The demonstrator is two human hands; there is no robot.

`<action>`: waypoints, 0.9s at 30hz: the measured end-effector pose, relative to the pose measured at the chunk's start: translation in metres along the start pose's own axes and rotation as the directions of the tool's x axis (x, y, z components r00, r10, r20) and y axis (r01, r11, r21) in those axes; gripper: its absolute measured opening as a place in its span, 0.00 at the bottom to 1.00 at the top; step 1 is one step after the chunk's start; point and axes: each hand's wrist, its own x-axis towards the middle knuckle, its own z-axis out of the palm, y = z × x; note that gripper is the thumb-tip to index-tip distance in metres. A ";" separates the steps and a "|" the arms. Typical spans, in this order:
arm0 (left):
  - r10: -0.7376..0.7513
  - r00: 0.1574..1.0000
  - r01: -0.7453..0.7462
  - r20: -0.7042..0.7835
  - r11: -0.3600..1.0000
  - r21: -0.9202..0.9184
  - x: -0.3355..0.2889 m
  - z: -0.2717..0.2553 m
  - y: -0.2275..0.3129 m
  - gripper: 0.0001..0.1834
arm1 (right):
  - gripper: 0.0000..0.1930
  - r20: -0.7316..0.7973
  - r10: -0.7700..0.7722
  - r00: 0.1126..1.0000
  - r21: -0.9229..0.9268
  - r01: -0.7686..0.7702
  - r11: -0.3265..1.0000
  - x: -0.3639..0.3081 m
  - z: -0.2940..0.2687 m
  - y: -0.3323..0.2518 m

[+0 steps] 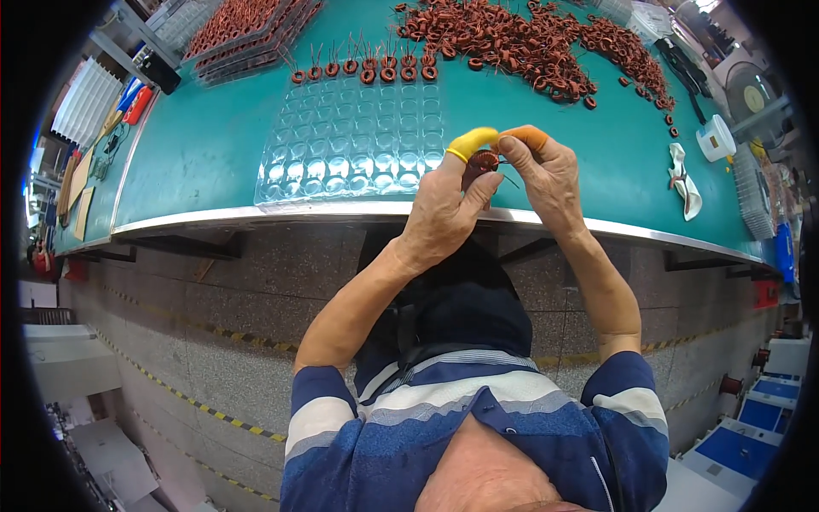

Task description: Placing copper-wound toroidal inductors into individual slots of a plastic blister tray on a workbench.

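Just above the table's front edge, my left hand (pixel 445 203) is closed on a copper-wound toroid coil (pixel 484 160), a yellow cover on one finger. My right hand (pixel 546 181), with an orange cover on a finger, pinches at the coil's right side, where thin wire leads stick out. Exactly what its fingertips grip is too small to make out. To the left of my hands lies a clear plastic tray (pixel 350 136) with round pockets. Several coils (pixel 388 72) with upright leads sit in its far rows; the nearer pockets hold nothing.
A large heap of loose coils (pixel 503 43) covers the far middle and right of the green table (pixel 205 154). Stacked trays full of coils (pixel 247 38) stand at the far left. On the right are a white tub (pixel 715 138) and a white cloth-like item (pixel 682 183).
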 end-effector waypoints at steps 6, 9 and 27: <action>0.226 0.973 -0.209 -0.043 0.948 0.241 0.007 -0.002 -0.001 0.14 | 0.08 -0.088 -0.359 0.929 -0.436 0.288 0.852 -0.007 0.006 -0.018; 0.252 0.957 -0.208 -0.145 0.941 0.267 0.011 -0.002 -0.009 0.13 | 0.05 0.029 -0.662 0.749 -0.577 0.554 0.600 -0.011 0.012 -0.030; 0.417 0.904 -0.351 -0.100 0.853 0.386 0.018 -0.003 -0.012 0.12 | 0.08 0.138 -0.812 0.567 -0.621 0.688 0.375 -0.012 0.024 -0.037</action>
